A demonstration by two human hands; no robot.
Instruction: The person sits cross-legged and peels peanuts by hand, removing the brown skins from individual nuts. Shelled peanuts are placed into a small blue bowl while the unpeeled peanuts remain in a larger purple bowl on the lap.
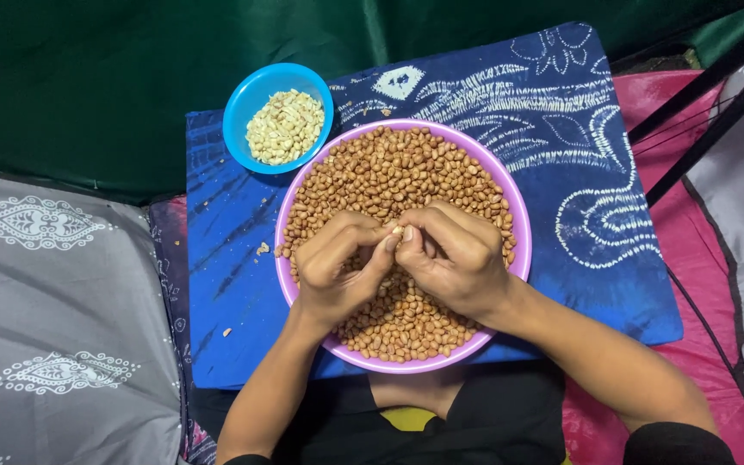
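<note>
Peanut [397, 232], pale and half hidden, sits pinched between the fingertips of the left hand [335, 271] and the right hand [454, 258], held just above the brown heap in the purple bowl [520, 226]. Up and left of the pinch, apart from it, the blue bowl [243, 103] holds skinned nuts. Squeezed too hard, the nut may well slip and drop unseen among the unskinned ones below, or its skin flakes may scatter onto the cloth [596, 172] on the right.

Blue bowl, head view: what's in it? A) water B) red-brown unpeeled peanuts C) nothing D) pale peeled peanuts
D: the blue bowl holds pale, skinless peanuts, while the red-brown ones fill the purple bowl under both hands.
</note>
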